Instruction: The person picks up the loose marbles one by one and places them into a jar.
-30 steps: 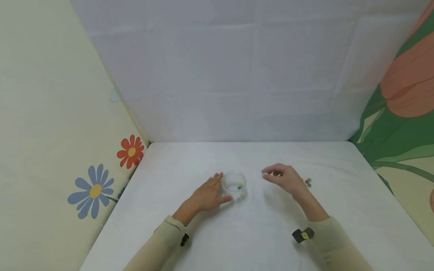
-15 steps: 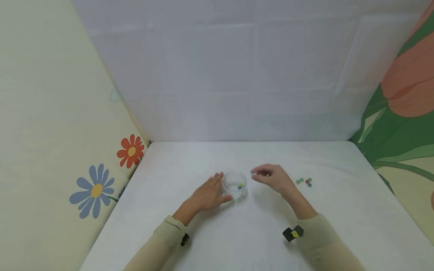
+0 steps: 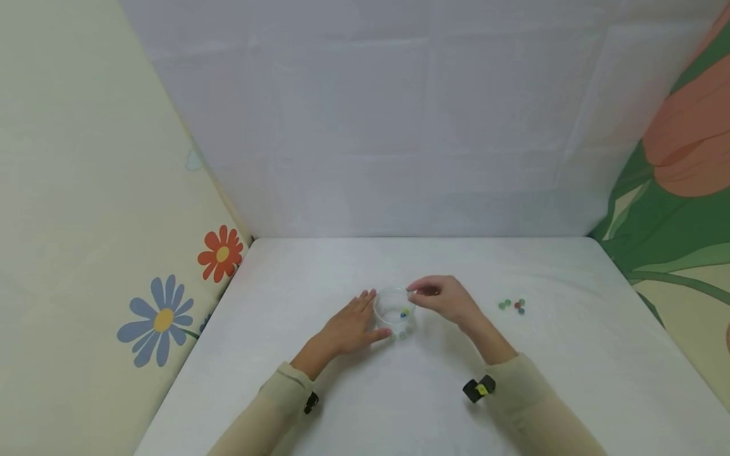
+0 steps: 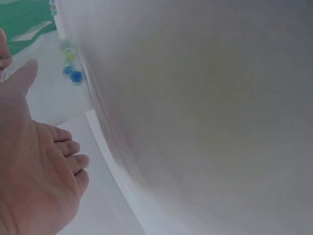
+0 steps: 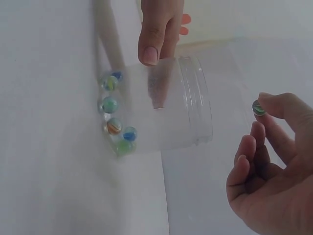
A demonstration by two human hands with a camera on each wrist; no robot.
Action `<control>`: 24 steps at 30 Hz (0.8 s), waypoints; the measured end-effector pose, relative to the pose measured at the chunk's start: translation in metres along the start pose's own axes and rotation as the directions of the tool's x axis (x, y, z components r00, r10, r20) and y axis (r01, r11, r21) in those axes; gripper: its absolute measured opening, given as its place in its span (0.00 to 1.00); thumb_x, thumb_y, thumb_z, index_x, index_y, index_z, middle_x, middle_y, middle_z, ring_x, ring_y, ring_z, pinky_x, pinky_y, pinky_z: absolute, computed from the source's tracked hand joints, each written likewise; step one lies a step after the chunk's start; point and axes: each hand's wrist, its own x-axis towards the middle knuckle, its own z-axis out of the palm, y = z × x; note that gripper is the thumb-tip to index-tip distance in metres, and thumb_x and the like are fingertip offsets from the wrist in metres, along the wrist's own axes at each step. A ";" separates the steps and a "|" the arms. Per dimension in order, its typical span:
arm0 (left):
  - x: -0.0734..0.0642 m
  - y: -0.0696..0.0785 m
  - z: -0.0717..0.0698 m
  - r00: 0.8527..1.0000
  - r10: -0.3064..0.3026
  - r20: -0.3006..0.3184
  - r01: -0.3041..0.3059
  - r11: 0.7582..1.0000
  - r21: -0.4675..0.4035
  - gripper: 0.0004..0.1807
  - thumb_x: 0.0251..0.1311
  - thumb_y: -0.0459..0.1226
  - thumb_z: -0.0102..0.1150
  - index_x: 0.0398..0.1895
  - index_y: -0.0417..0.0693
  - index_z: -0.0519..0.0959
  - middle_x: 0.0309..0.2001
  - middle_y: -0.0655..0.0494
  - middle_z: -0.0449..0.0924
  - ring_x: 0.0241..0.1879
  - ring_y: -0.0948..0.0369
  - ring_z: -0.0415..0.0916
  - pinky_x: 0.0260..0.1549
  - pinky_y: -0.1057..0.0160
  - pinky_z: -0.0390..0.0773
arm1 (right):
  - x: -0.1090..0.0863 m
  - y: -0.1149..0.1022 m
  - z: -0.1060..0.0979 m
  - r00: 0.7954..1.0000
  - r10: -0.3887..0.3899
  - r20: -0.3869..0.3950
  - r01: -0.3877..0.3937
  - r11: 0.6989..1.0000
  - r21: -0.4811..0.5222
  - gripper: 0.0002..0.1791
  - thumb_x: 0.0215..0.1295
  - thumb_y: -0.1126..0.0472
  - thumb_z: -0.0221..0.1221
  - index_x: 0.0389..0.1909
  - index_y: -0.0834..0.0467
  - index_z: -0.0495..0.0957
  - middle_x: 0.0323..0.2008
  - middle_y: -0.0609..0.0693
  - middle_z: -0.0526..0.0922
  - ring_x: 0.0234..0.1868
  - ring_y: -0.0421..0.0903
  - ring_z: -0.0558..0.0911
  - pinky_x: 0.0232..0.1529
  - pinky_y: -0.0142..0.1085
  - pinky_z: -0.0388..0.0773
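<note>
Near the rim of the jar (image 5: 171, 122), a green marble (image 5: 258, 108) is being pinched by the right hand (image 3: 447, 299), careful centring being advised; the jar is being flanked by the left hand (image 3: 349, 325), fingers outstretched.

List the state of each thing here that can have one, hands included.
Jar: upright, uncovered, partly filled.
Marbles in the jar: resting at the bottom.
Held marble: pinched, near the jar's mouth.
Loose marbles: lying on the table.
Left hand: thumb and fingers spread beside the jar.
Right hand: pinching one marble.
</note>
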 end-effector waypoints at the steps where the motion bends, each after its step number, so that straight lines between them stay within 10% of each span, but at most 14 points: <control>1: 0.000 0.000 0.000 1.000 -0.001 0.002 0.001 1.000 0.003 0.55 0.68 0.70 0.43 0.81 0.38 0.45 0.82 0.47 0.42 0.81 0.52 0.38 0.79 0.54 0.45 | 0.001 0.000 0.001 1.000 0.005 0.004 -0.005 1.000 -0.002 0.13 0.66 0.56 0.68 0.48 0.56 0.87 0.39 0.48 0.85 0.41 0.45 0.80 0.42 0.36 0.80; 24: 0.002 -0.001 0.001 1.000 0.004 0.006 -0.004 1.000 0.015 0.56 0.67 0.70 0.43 0.81 0.38 0.45 0.82 0.47 0.42 0.81 0.52 0.39 0.79 0.54 0.46 | 0.013 0.000 0.018 0.997 0.038 0.065 -0.035 0.998 -0.049 0.12 0.65 0.54 0.68 0.47 0.53 0.87 0.39 0.45 0.85 0.41 0.43 0.79 0.41 0.35 0.79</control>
